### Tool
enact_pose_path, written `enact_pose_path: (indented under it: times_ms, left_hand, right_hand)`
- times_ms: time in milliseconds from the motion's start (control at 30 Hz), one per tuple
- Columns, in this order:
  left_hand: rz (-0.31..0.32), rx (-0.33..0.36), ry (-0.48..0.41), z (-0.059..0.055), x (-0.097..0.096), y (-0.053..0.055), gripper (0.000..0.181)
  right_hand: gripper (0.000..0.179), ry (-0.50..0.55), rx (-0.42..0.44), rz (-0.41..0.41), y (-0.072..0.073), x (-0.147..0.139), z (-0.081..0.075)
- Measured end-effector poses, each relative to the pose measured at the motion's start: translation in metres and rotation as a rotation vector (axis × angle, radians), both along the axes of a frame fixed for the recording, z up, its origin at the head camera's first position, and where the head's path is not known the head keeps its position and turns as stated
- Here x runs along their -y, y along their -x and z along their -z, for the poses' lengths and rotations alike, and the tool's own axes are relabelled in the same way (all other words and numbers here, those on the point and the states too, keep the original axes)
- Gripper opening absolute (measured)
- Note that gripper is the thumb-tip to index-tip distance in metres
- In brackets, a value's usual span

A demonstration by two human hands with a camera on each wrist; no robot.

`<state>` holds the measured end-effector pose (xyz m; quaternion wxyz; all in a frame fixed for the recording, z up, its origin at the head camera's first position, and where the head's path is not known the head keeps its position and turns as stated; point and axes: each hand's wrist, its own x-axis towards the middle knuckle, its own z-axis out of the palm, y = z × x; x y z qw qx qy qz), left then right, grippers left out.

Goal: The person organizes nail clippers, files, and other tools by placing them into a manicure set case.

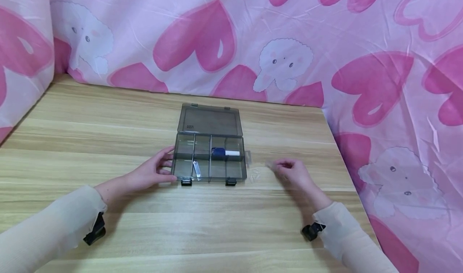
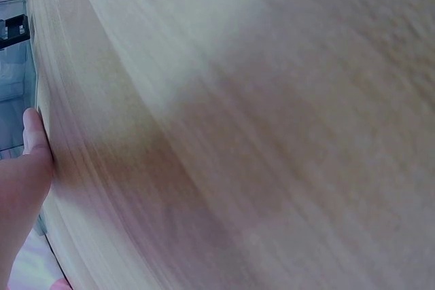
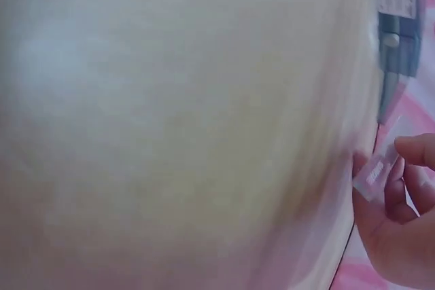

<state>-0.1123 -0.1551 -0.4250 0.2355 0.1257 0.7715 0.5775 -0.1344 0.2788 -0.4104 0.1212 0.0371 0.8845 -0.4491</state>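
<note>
A smoky see-through compartment box [image 1: 209, 174] lies with its lid [image 1: 211, 120] folded back. In it are a silver nail clipper [image 1: 197, 170], in a front compartment, and a small dark-blue and white item [image 1: 231, 153] across the right side. My left hand [image 1: 156, 169] rests against the box's left side, thumb straight at the front left corner. To the right of the box, my right hand [image 1: 293, 171] pinches a small clear plastic piece [image 3: 378, 176] with white print between thumb and finger.
Several small clear pieces [image 1: 255, 175] lie on the wooden table [image 1: 231, 224] beside the box's right side. Another flat see-through piece [image 1: 248, 157] sits right at that side. Two dark latches [image 1: 230, 181] stick out from the box's front. A pink heart-print cloth [image 1: 137, 35] borders the table.
</note>
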Motion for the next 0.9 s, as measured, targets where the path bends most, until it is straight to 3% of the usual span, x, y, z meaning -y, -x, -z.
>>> enact_pose_path:
  times_ms: [200,367,433,900]
  left_hand:
    - [0.001,-0.004,-0.014,0.0,0.0,0.0,0.099]
    - [-0.003,-0.001,-0.014,0.0,0.0,0.0,0.098]
    - [0.001,-0.002,-0.015,0.0,-0.001,0.0,0.098]
    - [0.004,-0.017,-0.013,-0.001,0.0,-0.001,0.098]
  right_hand:
    - [0.037,0.217,0.136,0.048,0.004,-0.006,-0.008]
    - [0.02,0.33,0.181,0.078,0.006,-0.01,-0.011]
    - [0.025,0.374,0.199,0.073,0.007,-0.01,-0.014]
    - [0.025,0.431,0.272,0.018,0.012,0.014,-0.032]
